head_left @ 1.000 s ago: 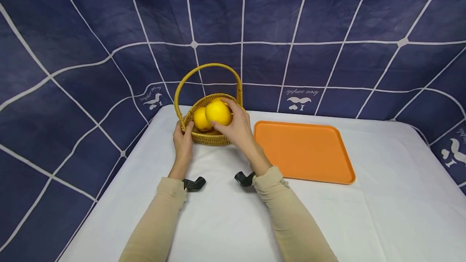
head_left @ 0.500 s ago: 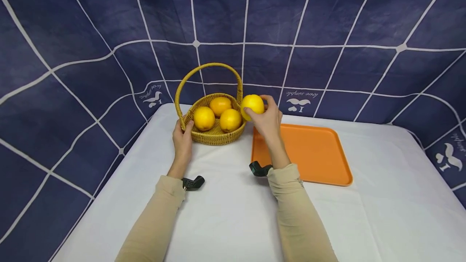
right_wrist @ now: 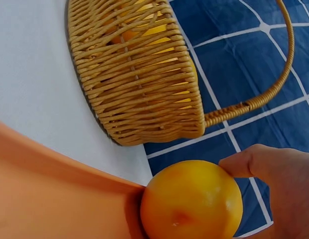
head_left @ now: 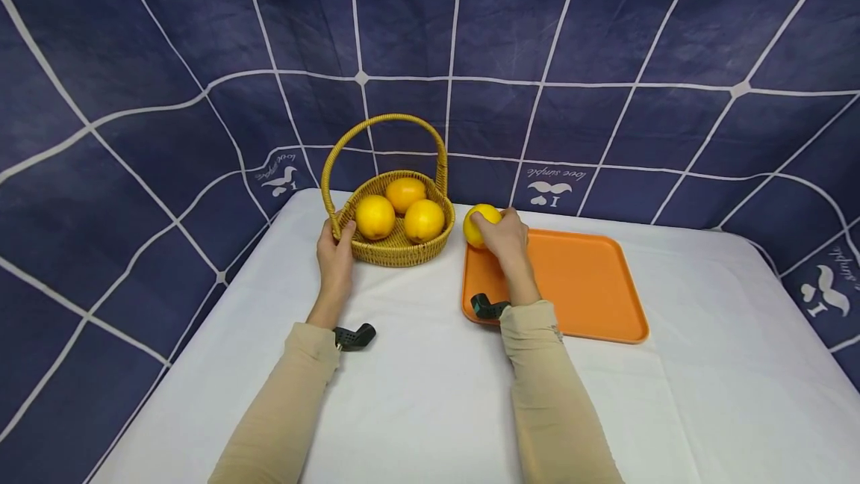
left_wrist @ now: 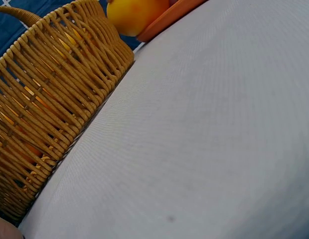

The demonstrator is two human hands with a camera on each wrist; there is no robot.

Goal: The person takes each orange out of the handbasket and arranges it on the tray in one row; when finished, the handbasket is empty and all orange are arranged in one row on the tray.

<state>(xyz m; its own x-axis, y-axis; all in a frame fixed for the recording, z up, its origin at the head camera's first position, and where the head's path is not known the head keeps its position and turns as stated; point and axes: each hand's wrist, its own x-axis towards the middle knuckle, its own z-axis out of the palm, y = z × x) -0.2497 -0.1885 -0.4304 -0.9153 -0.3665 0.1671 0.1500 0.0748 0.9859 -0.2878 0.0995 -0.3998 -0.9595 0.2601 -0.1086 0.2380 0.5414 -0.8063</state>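
A yellow wicker basket (head_left: 396, 255) with a tall arched handle stands at the back of the table. Three yellow-orange oranges sit inside: one at left (head_left: 375, 216), one at the back (head_left: 405, 194) and one at right (head_left: 424, 221). My left hand (head_left: 334, 258) grips the basket's left side, thumb on the rim. Just right of the basket, my right hand (head_left: 508, 239) holds another orange (head_left: 472, 234) at the far left corner of the orange tray (head_left: 584, 286). In the right wrist view this held orange (right_wrist: 189, 204) meets the tray's edge; its underside is hidden.
White cloth (head_left: 416, 379) covers the table. A dark blue curtain (head_left: 504, 118) with white grid lines hangs directly behind the basket and tray, and along the left side. Black wrist cameras are strapped at both wrists.
My right hand has lifted one orange out of the basket, carried it right, and lowered it to the tray's far left corner. My left hand has kept its grip on the basket.
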